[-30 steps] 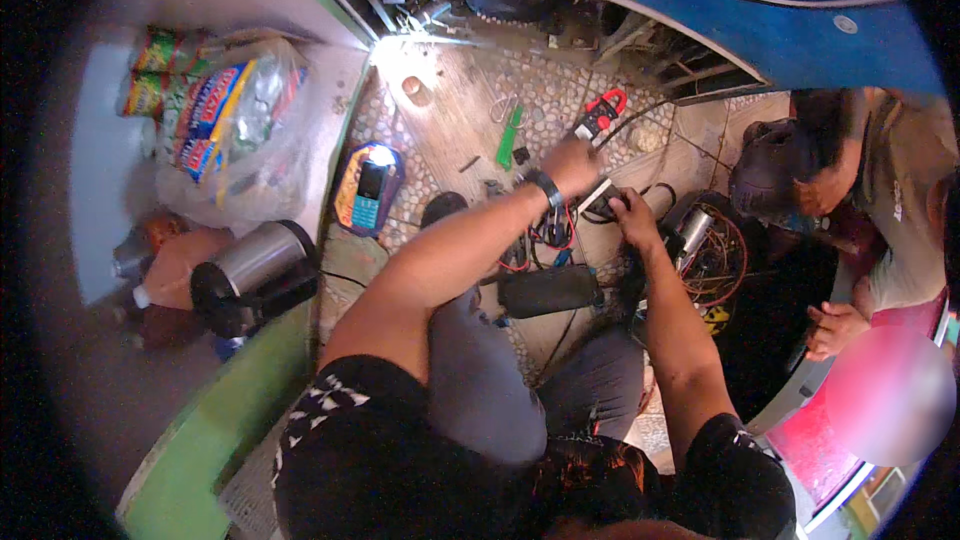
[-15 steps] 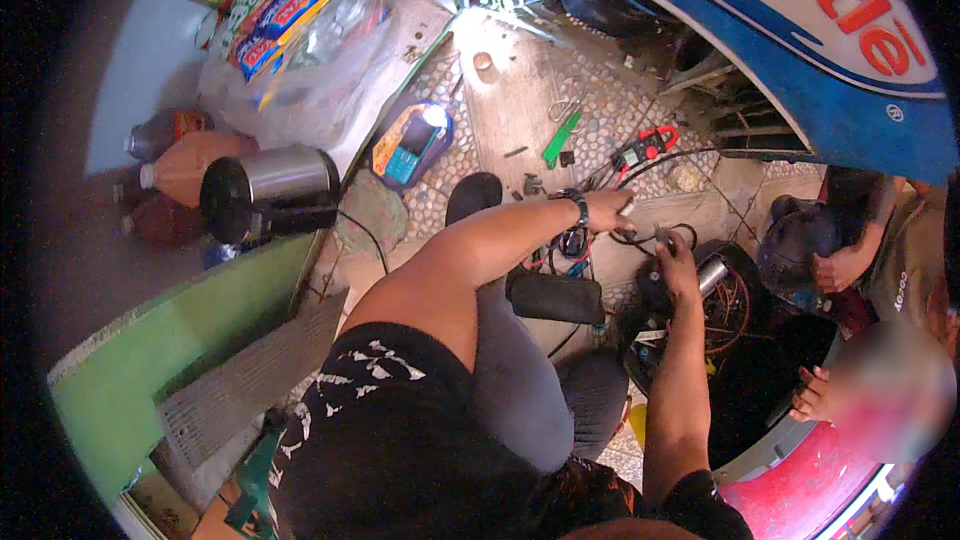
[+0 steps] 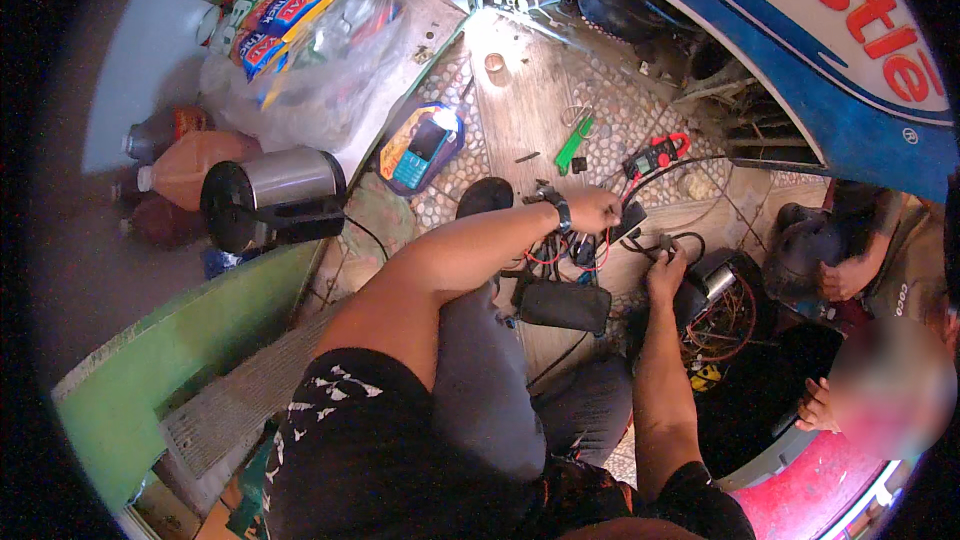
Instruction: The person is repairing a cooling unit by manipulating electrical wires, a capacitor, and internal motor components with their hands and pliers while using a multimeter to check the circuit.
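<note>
My left hand (image 3: 597, 212), with a dark watch at the wrist, is closed in a pinch over the floor. A thin red test lead (image 3: 607, 255) runs to its fingers; a small black block (image 3: 629, 221) is just beyond the fingertips. To the right, my right hand (image 3: 667, 275) is closed on the end of a black power cord (image 3: 687, 236); the fingers partly hide that end. A red and dark clamp meter (image 3: 655, 154) lies farther off. Below my left hand is a black pouch (image 3: 566, 308) beside tangled wires. A silver cylinder (image 3: 716, 278) stands right of my right hand, near coiled copper-coloured wire (image 3: 735, 325).
Green-handled pliers (image 3: 574, 145) and a phone (image 3: 425, 147) on a box lie farther away. A steel kettle (image 3: 285, 190) and plastic bag (image 3: 300, 90) are at left. A blue panel (image 3: 870, 130) borders the far right. Another person's hands (image 3: 848, 278) are at right, one by a round black tub (image 3: 770, 455).
My left hand has drawn its fingers together and lowered slightly. My right hand has shifted a little left and down, still on the cord. The view has moved slightly.
</note>
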`<state>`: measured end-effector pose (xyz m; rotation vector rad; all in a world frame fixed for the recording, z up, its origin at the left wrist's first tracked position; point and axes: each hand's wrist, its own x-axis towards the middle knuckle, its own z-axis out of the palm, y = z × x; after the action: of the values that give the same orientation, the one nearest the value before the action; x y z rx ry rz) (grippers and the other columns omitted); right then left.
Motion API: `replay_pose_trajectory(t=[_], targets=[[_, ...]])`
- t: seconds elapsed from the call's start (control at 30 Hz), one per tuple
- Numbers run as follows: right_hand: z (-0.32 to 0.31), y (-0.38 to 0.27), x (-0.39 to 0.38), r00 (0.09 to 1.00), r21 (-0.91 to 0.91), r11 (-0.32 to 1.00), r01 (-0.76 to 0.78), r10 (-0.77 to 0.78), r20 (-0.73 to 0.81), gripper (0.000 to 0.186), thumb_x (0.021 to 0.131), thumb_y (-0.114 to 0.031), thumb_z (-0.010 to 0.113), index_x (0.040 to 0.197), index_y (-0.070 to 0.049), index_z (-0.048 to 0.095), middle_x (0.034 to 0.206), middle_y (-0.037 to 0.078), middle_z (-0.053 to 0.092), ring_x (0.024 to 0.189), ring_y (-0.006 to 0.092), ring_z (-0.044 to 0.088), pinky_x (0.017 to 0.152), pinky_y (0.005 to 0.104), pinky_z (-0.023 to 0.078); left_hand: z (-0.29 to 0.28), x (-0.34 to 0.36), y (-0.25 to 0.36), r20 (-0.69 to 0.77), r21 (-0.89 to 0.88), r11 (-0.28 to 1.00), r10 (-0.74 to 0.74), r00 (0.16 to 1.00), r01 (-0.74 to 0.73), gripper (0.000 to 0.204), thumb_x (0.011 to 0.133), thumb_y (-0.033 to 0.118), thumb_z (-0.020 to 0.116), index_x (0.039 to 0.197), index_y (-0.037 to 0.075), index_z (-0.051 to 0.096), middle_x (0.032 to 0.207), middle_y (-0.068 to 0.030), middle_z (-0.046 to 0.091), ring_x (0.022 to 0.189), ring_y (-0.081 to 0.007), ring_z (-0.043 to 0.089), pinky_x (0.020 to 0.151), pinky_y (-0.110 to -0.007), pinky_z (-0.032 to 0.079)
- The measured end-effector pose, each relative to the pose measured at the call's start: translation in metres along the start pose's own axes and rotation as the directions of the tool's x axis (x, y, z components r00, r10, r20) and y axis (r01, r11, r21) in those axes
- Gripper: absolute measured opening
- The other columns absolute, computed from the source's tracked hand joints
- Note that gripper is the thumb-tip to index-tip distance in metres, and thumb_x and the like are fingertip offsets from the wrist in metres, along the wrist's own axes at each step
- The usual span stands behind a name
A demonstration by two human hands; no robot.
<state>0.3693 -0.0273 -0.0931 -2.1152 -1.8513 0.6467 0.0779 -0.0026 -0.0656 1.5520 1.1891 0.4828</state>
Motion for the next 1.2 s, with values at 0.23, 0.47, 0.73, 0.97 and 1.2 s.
replay_pose_trajectory(t=[0.23, 0.47, 0.73, 0.97, 1.2], targets=[[0.0, -0.017, -0.001, 0.996, 0.054, 0.995, -0.087, 0.088, -0.028, 0.04, 0.089, -0.012, 0.058, 0.124, 0.006, 0.052, 0.122, 0.026, 0.055, 0.116, 0.0417, 0.051, 0.103, 0.0471, 0.037, -0.117, 0.004, -0.033, -0.422, -0.163, 0.972, -0.225, 0.878, 0.171, 0.031, 0.091, 0.035, 0.063, 0.094, 0.005, 0.07, 0.087, -0.0167, 0.07, 0.086, -0.0292, 0.067, 0.076, -0.042, 0.05], [0.012, -0.001, 0.002, 0.999, -0.071, 0.996, 0.048, -0.047, 0.017, 0.042, 0.082, -0.012, 0.067, 0.117, 0.005, 0.052, 0.116, 0.025, 0.056, 0.112, 0.0402, 0.054, 0.099, 0.0432, 0.04, -0.229, 0.037, -0.064, -0.942, -0.305, 0.951, -0.292, 0.166, -0.057, 0.031, 0.08, 0.021, 0.077, 0.103, 0.004, 0.064, 0.09, -0.0144, 0.068, 0.084, -0.0253, 0.065, 0.074, -0.038, 0.052], [0.013, -0.016, 0.0, 0.99, -0.068, 0.993, -0.1, 0.106, 0.089, 0.047, 0.08, -0.012, 0.072, 0.118, 0.006, 0.05, 0.115, 0.025, 0.056, 0.109, 0.0425, 0.054, 0.097, 0.0454, 0.042, -0.26, 0.061, -0.08, -0.958, -0.135, 0.988, -0.148, 0.245, 0.069, 0.045, 0.078, 0.029, 0.078, 0.116, 0.011, 0.063, 0.111, -0.0187, 0.061, 0.106, -0.0362, 0.059, 0.092, -0.046, 0.048], [0.012, -0.017, -0.006, 0.992, -0.103, 0.994, -0.024, 0.037, 0.121, 0.038, 0.082, -0.008, 0.072, 0.112, 0.003, 0.052, 0.109, 0.023, 0.058, 0.104, 0.0389, 0.057, 0.093, 0.0432, 0.043, -0.261, 0.072, -0.08, -0.962, -0.046, 0.975, -0.102, 0.252, 0.22, 0.048, 0.082, 0.027, 0.072, 0.125, 0.012, 0.058, 0.132, -0.0254, 0.051, 0.122, -0.0423, 0.05, 0.101, -0.05, 0.044], [0.012, -0.009, -0.008, 0.991, -0.123, 0.988, -0.094, 0.104, 0.079, 0.04, 0.082, -0.009, 0.073, 0.114, 0.004, 0.052, 0.109, 0.022, 0.06, 0.104, 0.0379, 0.058, 0.093, 0.0426, 0.044, -0.251, 0.075, -0.057, -0.96, -0.019, 0.961, -0.095, 0.262, 0.276, 0.041, 0.083, 0.023, 0.072, 0.12, 0.009, 0.062, 0.127, -0.0239, 0.056, 0.12, -0.0406, 0.052, 0.1, -0.048, 0.044]])
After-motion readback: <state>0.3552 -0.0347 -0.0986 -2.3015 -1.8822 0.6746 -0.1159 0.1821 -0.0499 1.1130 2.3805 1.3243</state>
